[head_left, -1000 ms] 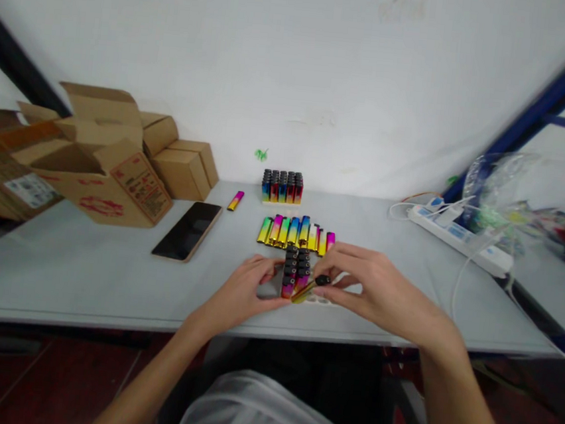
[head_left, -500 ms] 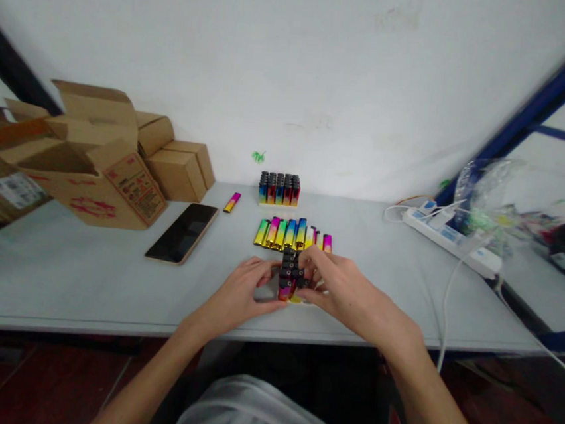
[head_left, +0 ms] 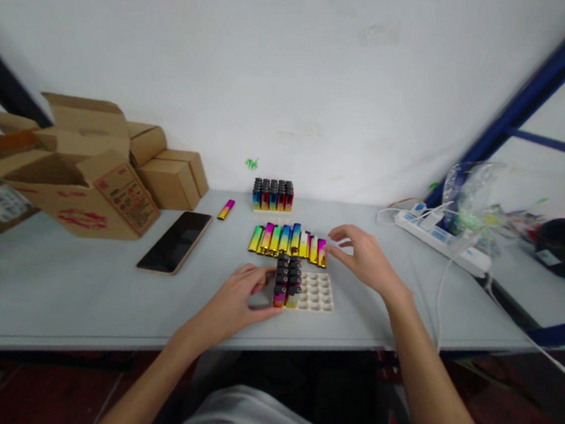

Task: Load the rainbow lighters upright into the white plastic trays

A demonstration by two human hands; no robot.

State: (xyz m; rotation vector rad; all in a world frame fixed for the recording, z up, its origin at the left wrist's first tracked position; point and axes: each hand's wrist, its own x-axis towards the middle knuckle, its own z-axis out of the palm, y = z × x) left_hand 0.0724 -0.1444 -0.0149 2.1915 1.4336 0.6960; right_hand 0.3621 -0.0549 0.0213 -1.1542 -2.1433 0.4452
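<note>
Close to the table's front edge sits a white tray (head_left: pixel 317 292) with rows of round-edged holes. Two rows of black-topped lighters (head_left: pixel 288 282) stand upright in its left part; its right holes show bare. My left hand (head_left: pixel 239 298) steadies the tray's left side, thumb at the front corner and fingers behind the lighters. Just behind the tray, several shiny multicoloured lighters (head_left: pixel 284 239) lie side by side. My right hand (head_left: pixel 361 256) is at the right end of that row, thumb and forefinger apart, the thumb at the rightmost pink-and-gold lighter (head_left: pixel 322 253).
A full block of upright lighters (head_left: pixel 272 196) stands by the wall. One loose lighter (head_left: pixel 225 209) and a phone (head_left: pixel 176 242) lie to the left, before cardboard boxes (head_left: pixel 105 188). On the right are a white power strip (head_left: pixel 442 243), its cables and a clear plastic bag (head_left: pixel 474 190).
My right hand has left the tray and moved back and right to the lying lighters. The tray's right holes now show. The left hand stays at the tray; the view has shifted slightly.
</note>
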